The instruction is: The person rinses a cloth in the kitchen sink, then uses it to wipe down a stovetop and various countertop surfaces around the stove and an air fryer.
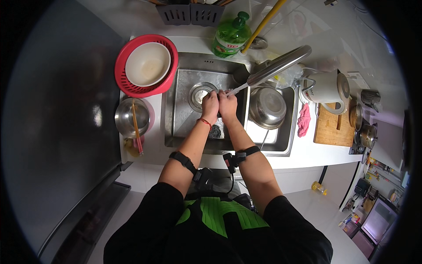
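Note:
My left hand [210, 105] and my right hand [228, 103] are pressed together, fingers curled, above the left basin of a stainless steel double sink [184, 123]. Something dark shows in the narrow gap between them, but the curled fingers hide what it is. A stream of water [238, 89] from the metal faucet [279, 66] strikes my right hand. Just left of my left hand is the round drain strainer [200, 95]. Below my wrists, a dark scouring pad [215, 132] lies on the basin floor.
An upturned steel bowl [268, 107] occupies the right basin. Left of the sink stand a red colander [120, 71] with a white bowl [148, 64] and a steel bowl [127, 122] with chopsticks [136, 122]. A green soap bottle [230, 36], pink cloth [304, 121], kettle [324, 87] and cutting board [329, 132] surround it.

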Demonstrator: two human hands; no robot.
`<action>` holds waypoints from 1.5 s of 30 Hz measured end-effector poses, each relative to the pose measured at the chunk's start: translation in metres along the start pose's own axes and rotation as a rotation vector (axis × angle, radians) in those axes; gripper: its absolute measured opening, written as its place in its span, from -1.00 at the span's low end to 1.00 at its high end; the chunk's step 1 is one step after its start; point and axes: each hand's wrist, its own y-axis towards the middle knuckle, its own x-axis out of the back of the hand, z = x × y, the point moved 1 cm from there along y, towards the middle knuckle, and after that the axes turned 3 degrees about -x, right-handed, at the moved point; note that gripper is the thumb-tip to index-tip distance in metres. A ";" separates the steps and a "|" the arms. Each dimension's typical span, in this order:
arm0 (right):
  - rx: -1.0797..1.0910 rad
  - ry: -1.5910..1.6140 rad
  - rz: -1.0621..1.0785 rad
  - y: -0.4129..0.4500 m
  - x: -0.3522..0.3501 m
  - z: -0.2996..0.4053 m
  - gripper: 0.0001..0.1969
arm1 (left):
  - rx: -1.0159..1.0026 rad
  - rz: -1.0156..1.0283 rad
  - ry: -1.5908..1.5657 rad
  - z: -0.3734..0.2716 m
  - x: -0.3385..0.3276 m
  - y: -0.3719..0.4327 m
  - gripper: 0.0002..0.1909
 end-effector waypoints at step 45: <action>-0.174 0.087 0.001 -0.055 -0.015 -0.004 -0.49 | -0.172 -0.127 0.049 0.019 0.056 -0.003 -0.68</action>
